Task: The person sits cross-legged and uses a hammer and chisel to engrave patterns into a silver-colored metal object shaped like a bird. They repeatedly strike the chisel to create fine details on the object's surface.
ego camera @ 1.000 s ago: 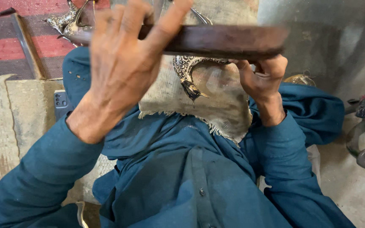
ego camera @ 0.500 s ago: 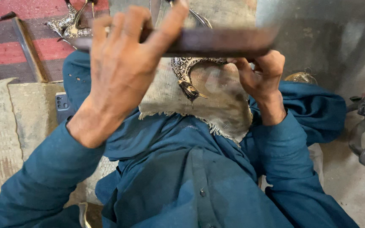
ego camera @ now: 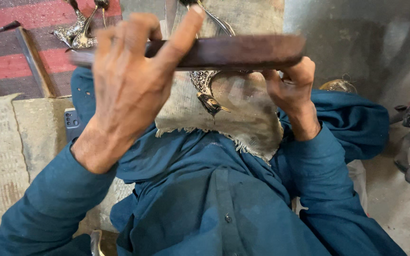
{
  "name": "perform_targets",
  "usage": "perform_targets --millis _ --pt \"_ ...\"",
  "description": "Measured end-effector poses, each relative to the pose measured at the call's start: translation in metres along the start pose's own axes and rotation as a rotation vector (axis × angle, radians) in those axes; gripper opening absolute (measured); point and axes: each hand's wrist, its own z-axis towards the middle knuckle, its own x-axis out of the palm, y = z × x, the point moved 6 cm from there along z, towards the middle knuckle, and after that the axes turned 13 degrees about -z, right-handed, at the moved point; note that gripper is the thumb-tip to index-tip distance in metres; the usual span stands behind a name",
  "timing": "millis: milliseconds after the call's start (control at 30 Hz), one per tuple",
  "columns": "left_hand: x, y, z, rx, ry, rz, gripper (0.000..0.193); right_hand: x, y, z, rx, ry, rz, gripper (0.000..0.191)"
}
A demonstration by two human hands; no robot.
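You hold a long dark bar level over your lap, one hand at each end.

Nearest, your blue sleeves and tunic [ego camera: 224, 208] fill the lower view. Your left hand [ego camera: 129, 85] closes around the left end of the bar [ego camera: 228, 52], fingers curled over the top with the forefinger stretched along it; your right hand [ego camera: 293, 90] is clamped under the right end. Judged from this, you are working the bar above the ornate metal piece [ego camera: 209, 92] on the frayed burlap cloth [ego camera: 243, 118]; the next stroke calls for even pressure from both hands. The bar looks flat, worn, brown and motion-blurred. Beyond it, more ornate metal pieces [ego camera: 79, 33] lie on a red mat.
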Motion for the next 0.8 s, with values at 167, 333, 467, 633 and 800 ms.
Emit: perform_targets --millis 167,333,467,633,800 --pt "-0.006 -0.006 0.005 0.039 -0.018 0.108 0.064 -0.003 0.007 0.004 -0.001 0.026 0.005 0.011" --pt "-0.007 -0.007 0.007 0.004 0.003 0.184 0.068 0.001 0.003 0.001 -0.079 -0.011 0.066 0.016" --pt "-0.002 0.018 -0.012 -0.28 0.025 -0.292 0.076 -0.002 -0.036 -0.006 0.144 -0.18 0.528 0.014" --pt "0.015 0.045 -0.068 -0.423 -0.063 -0.505 0.073 -0.033 -0.087 -0.03 0.376 -0.434 0.692 0.019" --pt "0.055 0.062 -0.18 -1.205 0.254 -0.553 0.068 -0.034 -0.103 -0.046 0.52 -0.462 0.661 0.018"
